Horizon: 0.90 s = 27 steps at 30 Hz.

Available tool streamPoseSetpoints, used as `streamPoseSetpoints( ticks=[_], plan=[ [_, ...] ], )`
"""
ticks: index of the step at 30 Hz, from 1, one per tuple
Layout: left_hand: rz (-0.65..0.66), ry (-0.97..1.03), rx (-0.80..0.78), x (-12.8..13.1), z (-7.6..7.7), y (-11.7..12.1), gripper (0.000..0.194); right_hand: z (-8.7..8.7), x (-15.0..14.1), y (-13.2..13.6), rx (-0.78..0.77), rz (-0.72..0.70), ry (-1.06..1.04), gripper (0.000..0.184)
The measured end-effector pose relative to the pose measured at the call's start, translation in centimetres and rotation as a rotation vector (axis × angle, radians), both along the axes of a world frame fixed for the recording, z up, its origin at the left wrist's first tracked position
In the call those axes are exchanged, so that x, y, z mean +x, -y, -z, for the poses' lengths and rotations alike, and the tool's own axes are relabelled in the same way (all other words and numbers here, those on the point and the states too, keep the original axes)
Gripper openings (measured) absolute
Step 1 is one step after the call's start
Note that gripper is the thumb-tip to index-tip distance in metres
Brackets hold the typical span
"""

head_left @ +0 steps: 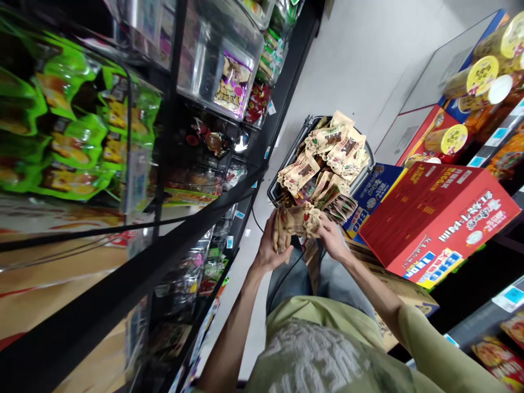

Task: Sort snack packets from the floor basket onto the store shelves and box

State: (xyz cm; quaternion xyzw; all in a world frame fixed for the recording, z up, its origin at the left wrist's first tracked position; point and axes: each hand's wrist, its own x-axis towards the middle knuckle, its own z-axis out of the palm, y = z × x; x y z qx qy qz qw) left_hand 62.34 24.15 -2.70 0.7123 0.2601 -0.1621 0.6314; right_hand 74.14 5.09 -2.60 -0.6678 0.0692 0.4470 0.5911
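In the head view, a bunch of tan packets (295, 221) sits between the left hand (273, 248) and the right hand (332, 237), at the near end of a dark basket (370, 158) holding similar packets (341, 144). The bunch looks crinkled, paper-brown, with small red prints; blur probably hides lettering. The left fingers curl around one end; the right fingers pinch the other.

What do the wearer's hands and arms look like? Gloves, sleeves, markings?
Left hand and right hand: no gloves. Forearms: uncovered, no watch or band visible. Right sleeve: pale olive green, loose, ending around the elbow, no markings visible. Left sleeve: can't make out clearly.
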Motion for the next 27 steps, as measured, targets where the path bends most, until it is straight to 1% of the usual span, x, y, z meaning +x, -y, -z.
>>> streamPoseSetpoints(
  ticks=[2, 4, 5, 7, 9, 11, 14, 16, 18, 19, 21, 23, 24, 25, 26, 27],
  plan=[
    [0.087, 0.078, 0.093, 0.3, -0.1, 0.8, 0.107, -0.4, -1.5, -0.8, 0.021, 0.143, -0.217, 0.018],
    [0.177, 0.118, 0.198, 0.9, -0.5, 1.3, 0.111, -0.3, -2.8, -1.6, 0.017, 0.225, -0.385, 0.019],
    [0.214, 0.127, 0.250, 1.2, -0.8, 1.5, 0.111, -0.2, -3.2, -2.0, 0.013, 0.248, -0.435, 0.021],
    [0.264, 0.127, 0.304, 1.7, -1.2, 1.7, 0.112, 0.1, -3.6, -2.3, 0.001, 0.299, -0.456, 0.027],
    [0.285, 0.106, 0.294, 2.0, -1.4, 1.8, 0.115, 0.4, -3.5, -2.3, -0.022, 0.340, -0.424, 0.028],
    [0.281, 0.064, 0.253, 1.8, -1.3, 1.8, 0.118, 0.4, -3.1, -2.0, -0.055, 0.335, -0.429, 0.027],
    [0.227, -0.046, 0.159, 1.1, -0.6, 1.7, 0.122, 0.1, -2.4, -1.4, -0.067, 0.247, -0.551, 0.025],
    [0.183, -0.106, 0.083, 0.4, -0.1, 1.5, 0.122, 0.0, -2.0, -1.0, -0.032, 0.179, -0.626, 0.020],
    [0.136, -0.136, 0.013, -0.2, 0.2, 1.1, 0.121, 0.4, -1.9, -0.7, 0.018, 0.137, -0.667, 0.017],
    [0.118, -0.147, -0.019, -0.6, 0.3, 0.9, 0.120, 0.9, -1.8, -0.6, 0.040, 0.128, -0.682, 0.017],
    [0.084, -0.180, -0.084, -1.2, 0.3, 0.5, 0.118, 2.7, -1.4, -0.6, 0.055, 0.142, -0.695, 0.020],
    [0.057, -0.215, -0.158, -1.8, 0.1, 0.2, 0.117, 5.2, -0.6, -1.0, -0.032, 0.165, -0.585, 0.021],
    [0.048, -0.228, -0.194, -2.0, -0.1, 0.2, 0.117, 6.7, -0.1, -1.2, -0.118, 0.146, -0.461, 0.019],
    [0.041, -0.234, -0.227, -2.3, -0.3, 0.1, 0.116, 8.2, 0.6, -1.6, -0.227, 0.092, -0.288, 0.019],
    [0.034, -0.236, -0.257, -2.5, -0.5, 0.2, 0.116, 9.8, 1.4, -1.9, -0.331, -0.014, -0.099, 0.022],
    [0.026, -0.234, -0.279, -2.8, -0.6, 0.3, 0.116, 11.4, 2.3, -2.3, -0.417, -0.146, 0.092, 0.031]
  ],
)
